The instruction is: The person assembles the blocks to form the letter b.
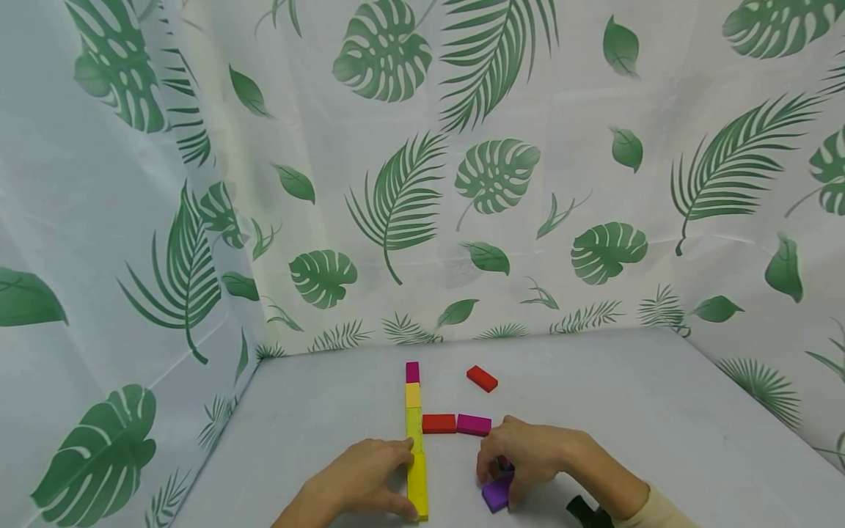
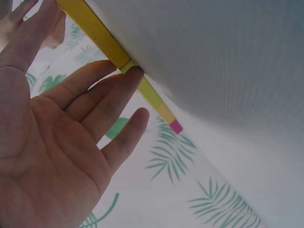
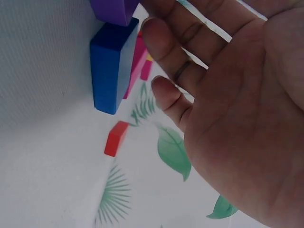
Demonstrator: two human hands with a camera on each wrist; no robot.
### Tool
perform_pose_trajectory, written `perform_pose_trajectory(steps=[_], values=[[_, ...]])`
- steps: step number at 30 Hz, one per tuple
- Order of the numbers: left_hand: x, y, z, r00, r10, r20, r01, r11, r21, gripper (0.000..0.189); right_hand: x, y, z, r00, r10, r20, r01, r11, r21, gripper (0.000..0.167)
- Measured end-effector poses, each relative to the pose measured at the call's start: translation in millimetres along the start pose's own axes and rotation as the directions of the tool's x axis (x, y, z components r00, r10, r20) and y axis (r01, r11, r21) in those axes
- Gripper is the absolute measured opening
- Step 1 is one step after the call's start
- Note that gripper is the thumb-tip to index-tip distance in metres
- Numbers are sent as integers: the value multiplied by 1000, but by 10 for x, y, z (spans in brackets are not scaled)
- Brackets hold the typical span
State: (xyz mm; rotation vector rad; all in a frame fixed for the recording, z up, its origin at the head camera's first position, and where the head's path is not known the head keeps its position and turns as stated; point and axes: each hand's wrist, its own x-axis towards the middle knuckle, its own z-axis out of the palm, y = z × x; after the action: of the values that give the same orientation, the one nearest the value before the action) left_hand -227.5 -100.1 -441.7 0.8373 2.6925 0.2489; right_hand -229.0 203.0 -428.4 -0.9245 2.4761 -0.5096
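Observation:
A straight line of blocks runs away from me: a yellow block [image 1: 419,488] nearest, then a yellow-green block [image 1: 414,424], a pale orange block [image 1: 412,396] and a magenta block [image 1: 412,372] at the far end. My left hand [image 1: 363,473] touches the line's left side, thumb by the yellow block's near end, fingertips around its join with the yellow-green one. Branching right from the line are a red block [image 1: 439,424] and a second magenta block [image 1: 474,424]. My right hand [image 1: 531,451] pinches a purple block [image 1: 496,494]. Beside that, a blue block [image 3: 111,71] is mostly hidden by the hand in the head view.
Farther back on the pale table [image 1: 594,389], a loose red block [image 1: 482,378] lies at a slant. White sheeting [image 1: 422,315] with green leaf prints stands behind and along both sides. A dark device [image 1: 587,511] sits at the right wrist.

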Motion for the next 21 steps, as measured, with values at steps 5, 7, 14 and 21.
perform_pose_trajectory(steps=[5,7,14,21], values=[[2,7,-1,1000,-8,5,8,1000,-5,66,6,121,-80,992,-73,-105,83,993,89,35],[0,4,3,1000,-14,8,14,1000,-7,66,15,180,-128,980,-94,-174,112,989,97,36],[-6,-20,19,1000,4,1,-4,1000,5,67,41,336,-273,865,-96,-493,119,993,15,46],[-5,-27,4,1000,20,-4,-20,1000,-2,69,142,503,-409,760,-73,-646,87,996,-10,56]])
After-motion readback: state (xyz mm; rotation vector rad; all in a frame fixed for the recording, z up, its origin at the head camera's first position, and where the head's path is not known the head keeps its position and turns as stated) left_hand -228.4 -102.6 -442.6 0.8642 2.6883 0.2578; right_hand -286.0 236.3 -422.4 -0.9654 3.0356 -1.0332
